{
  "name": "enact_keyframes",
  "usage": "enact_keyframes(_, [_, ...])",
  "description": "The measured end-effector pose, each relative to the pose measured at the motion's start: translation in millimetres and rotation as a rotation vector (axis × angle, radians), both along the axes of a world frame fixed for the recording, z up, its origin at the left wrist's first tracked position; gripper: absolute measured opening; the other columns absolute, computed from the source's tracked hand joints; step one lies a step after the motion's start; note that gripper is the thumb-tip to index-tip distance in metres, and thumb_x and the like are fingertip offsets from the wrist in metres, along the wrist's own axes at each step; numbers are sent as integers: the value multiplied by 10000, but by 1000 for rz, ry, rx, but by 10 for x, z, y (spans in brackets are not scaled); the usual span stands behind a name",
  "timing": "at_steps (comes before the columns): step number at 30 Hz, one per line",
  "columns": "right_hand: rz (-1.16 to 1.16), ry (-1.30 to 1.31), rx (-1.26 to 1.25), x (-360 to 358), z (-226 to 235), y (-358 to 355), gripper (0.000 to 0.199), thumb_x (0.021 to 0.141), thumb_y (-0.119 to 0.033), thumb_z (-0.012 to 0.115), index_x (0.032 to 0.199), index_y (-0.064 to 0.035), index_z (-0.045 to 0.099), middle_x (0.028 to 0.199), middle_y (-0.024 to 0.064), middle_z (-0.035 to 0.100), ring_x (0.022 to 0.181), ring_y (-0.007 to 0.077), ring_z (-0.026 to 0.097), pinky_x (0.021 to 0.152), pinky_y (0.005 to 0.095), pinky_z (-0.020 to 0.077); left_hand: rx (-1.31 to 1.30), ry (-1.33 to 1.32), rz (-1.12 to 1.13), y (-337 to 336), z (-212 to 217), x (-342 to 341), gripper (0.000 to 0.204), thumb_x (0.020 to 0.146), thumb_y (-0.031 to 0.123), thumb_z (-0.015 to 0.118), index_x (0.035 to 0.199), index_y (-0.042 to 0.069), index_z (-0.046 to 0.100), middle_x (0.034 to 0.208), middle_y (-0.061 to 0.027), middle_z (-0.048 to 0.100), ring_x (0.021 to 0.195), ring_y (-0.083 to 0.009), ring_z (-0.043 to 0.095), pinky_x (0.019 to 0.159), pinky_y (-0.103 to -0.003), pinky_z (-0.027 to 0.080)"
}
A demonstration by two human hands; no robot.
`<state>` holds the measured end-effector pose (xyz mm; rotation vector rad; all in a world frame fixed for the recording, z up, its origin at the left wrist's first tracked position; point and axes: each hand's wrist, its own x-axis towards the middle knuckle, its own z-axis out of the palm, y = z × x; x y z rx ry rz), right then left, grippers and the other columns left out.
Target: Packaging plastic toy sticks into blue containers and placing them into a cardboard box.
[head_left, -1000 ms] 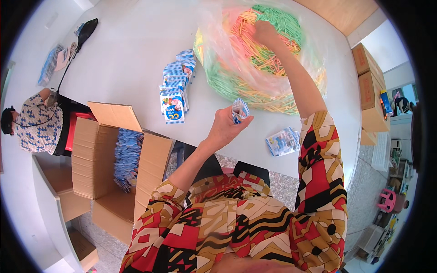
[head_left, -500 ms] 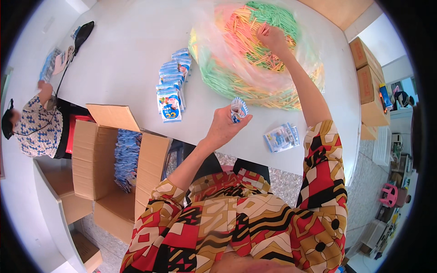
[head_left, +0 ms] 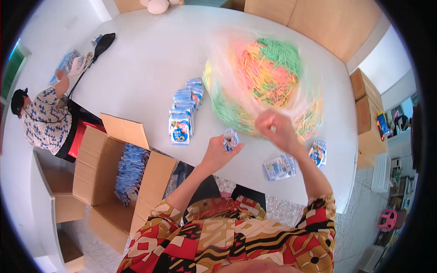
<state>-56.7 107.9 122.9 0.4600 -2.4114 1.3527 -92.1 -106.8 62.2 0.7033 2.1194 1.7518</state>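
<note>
My left hand (head_left: 216, 155) is closed around a small blue-and-white striped packet (head_left: 231, 139), held upright with its top open. To its right, my right hand (head_left: 278, 130) is blurred by motion, with fingers curled in. A small pale bit shows at its fingers, too smeared to name. Just beyond that hand sits a large clear plastic bag (head_left: 221, 77), spread open and full of thin green, yellow, orange and pink sticks (head_left: 255, 73). Left of the bag, an overlapping row of flat packets (head_left: 180, 129) lies on the white table (head_left: 141, 59).
More packets (head_left: 280, 167) lie near the table's right front, with another packet (head_left: 317, 152) beside them. At left, an open cardboard box (head_left: 107, 170) contains stacked blue packets (head_left: 130, 170). A co-worker (head_left: 48, 120) sits at far left. Cartons (head_left: 366, 109) stand at right.
My right hand has come back from the sticks inside the bag to its near edge. My left hand still holds the packet. The whole view has shifted, showing more of the table's far side.
</note>
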Motion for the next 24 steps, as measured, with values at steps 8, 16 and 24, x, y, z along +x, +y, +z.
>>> enact_keyframes(8, [34, -46, 365, 540, -1076, -241, 128, 768, 7, 589, 870, -30, 519, 834, 134, 548, 816, 324, 577, 671, 396, 479, 10, 11, 7, -12, 73, 109, 185, 809, 126, 714, 750, 25, 571, 659, 20, 545, 636, -42, 463, 571, -240, 412])
enact_keyframes(16, [-85, -22, 37, 312, -756, 54, 65, 807, 39, 603, 788, -18, 579, 859, 110, 608, 720, 158, 575, 576, 277, 456, 36, 16, -15, 78, 249, 72, 204, 806, 135, 714, 701, 23, 580, 629, 34, 549, 614, -34, 471, 548, -246, 412])
enact_keyframes(24, [67, -309, -545, 440, 561, -186, 34, 855, -31, 603, 887, -34, 591, 815, 24, 596, 634, 49, 500, 531, 203, 404, -81, 165, -94, 135, 278, 204, 197, 751, 99, 729, 880, -2, 619, 737, -137, 648, 644, -256, 623, 607, -323, 482])
